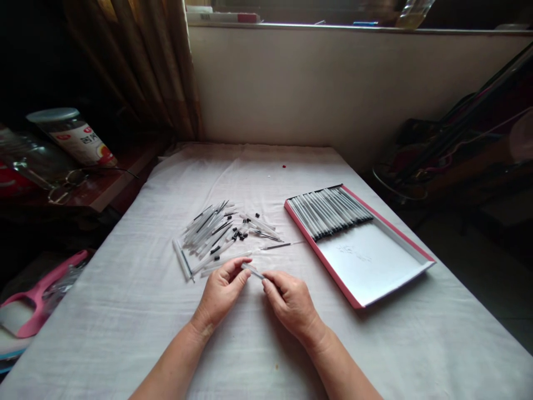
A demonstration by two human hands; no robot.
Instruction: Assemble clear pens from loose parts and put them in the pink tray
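Note:
Between my two hands is a clear pen barrel (253,271), tilted down to the right. The fingertips of my left hand (222,286) pinch its upper end, while my right hand (291,303) grips the lower end, which is hidden in the fingers. Just beyond my left hand lies a loose pile of pen parts (208,228): clear barrels, dark ink refills and small black caps (239,234). A single refill (277,245) lies apart, pointing toward the box lid. To the right, a shallow pink-edged box lid (333,272) holds a row of pens (328,211) with black ends.
A white cloth (250,355) covers the table. A tiny red piece (283,166) lies near its far side. On the left are a labelled jar (75,136), eyeglasses (66,186) and a pink-handled object (39,297). A wall (291,83) stands behind the table.

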